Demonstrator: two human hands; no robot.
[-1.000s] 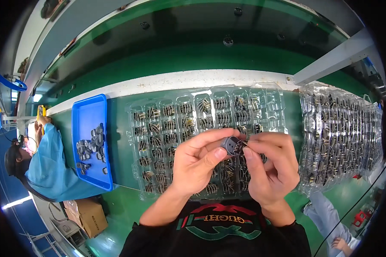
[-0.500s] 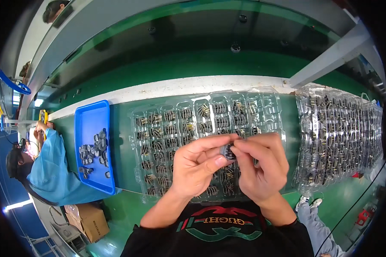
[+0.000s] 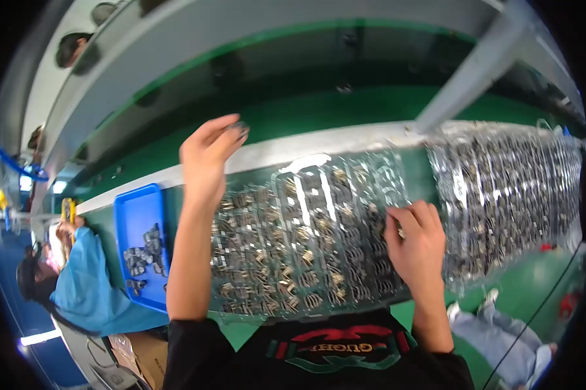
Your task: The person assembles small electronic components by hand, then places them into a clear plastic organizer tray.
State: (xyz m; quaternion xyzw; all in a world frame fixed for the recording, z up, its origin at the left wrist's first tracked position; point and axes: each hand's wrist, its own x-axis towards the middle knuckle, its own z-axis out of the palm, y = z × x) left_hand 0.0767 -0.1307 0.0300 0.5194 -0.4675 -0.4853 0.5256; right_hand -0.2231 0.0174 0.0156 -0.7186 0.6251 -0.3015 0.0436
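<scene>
My left hand [image 3: 205, 156] is raised over the white ledge at the back of the bench. Between its thumb and fingers is a small dark round part [image 3: 240, 129], smeared by motion. Low over the right part of a clear plastic tray [image 3: 394, 172] is my right hand [image 3: 420, 244], its fingers curled and pinched together. A tiny light spot shows at the fingertips, too small to name. Rows of small metal pieces [image 3: 312, 279] fill many of the tray's pockets.
Left of the tray lies a blue tray [image 3: 139, 201] with several dark round parts [image 3: 143, 253]. Stacked clear trays [image 3: 507, 195] stand at the right. A grey post [image 3: 475, 68] rises behind. A co-worker in blue [image 3: 95, 279] sits at far left; a cardboard box [image 3: 150, 357] is below.
Both hands were together over the tray on the dark round part. My left hand has carried it up and left; my right hand has drawn away slightly right and down. The view has shifted.
</scene>
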